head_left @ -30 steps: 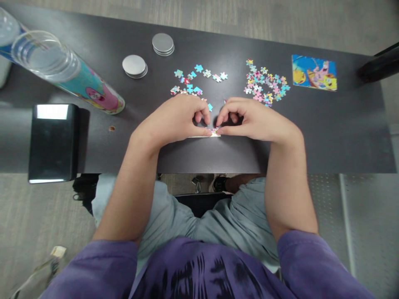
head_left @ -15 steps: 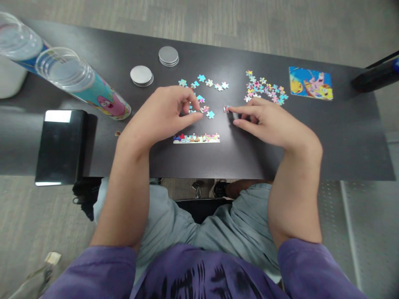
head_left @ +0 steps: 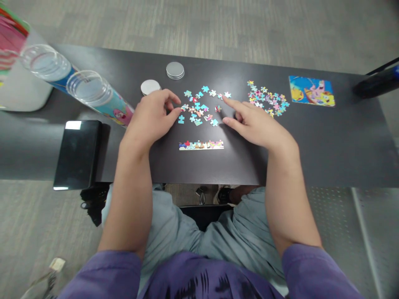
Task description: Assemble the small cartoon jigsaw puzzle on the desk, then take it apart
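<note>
Loose jigsaw pieces [head_left: 197,106] lie in a loose cluster between my hands. My left hand [head_left: 152,114] rests at the cluster's left edge, thumb and forefinger curved with a gap between them, close to a small piece. On the other side, my right hand [head_left: 252,120] has its forefinger stretched out to a piece at the cluster's upper right, with the thumb apart below. A small red-and-white piece [head_left: 217,109] lies left of that hand. Nearer me is a joined strip of puzzle pieces [head_left: 201,145], its straight edge facing me.
A second pile of pieces [head_left: 269,99] lies beyond my right hand, beside a picture card [head_left: 311,90]. Round metal lids [head_left: 175,70], clear-topped tubes [head_left: 90,89] and a black box-like object [head_left: 77,155] are at the left. A dark cylinder [head_left: 378,85] stands far right.
The red-and-white piece has moved left toward the cluster. My right forefinger has left it and shifted up. My left hand has drawn back left, uncovering more pieces. The view has shifted slightly.
</note>
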Motion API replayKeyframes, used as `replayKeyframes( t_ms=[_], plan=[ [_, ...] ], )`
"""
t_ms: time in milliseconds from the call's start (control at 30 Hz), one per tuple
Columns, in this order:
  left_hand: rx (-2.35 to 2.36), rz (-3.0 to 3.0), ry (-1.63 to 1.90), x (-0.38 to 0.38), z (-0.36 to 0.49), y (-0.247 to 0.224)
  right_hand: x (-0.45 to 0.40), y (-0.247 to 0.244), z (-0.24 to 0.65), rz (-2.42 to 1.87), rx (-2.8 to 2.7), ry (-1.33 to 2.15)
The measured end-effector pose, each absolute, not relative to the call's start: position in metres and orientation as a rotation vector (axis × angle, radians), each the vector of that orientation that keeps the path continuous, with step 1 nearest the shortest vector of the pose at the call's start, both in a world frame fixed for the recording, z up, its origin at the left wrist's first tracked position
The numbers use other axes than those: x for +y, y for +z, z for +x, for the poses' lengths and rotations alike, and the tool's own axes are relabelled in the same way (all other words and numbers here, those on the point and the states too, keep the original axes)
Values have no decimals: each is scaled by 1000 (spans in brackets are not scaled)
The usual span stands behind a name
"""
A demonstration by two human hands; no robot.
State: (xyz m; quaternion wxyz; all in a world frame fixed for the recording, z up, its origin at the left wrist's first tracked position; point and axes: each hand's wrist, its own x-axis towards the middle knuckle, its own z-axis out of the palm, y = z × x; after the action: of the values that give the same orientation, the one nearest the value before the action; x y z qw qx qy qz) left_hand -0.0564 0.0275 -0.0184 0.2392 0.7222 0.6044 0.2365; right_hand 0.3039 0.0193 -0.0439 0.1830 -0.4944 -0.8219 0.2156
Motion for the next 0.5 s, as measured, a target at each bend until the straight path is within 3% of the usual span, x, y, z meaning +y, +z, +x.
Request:
replayKeyframes(
  t_ms=[500],
  plan=[
    [1747,2048,737,35,-43,-42,33,-60,314,-1334,-2194,673]
  ],
)
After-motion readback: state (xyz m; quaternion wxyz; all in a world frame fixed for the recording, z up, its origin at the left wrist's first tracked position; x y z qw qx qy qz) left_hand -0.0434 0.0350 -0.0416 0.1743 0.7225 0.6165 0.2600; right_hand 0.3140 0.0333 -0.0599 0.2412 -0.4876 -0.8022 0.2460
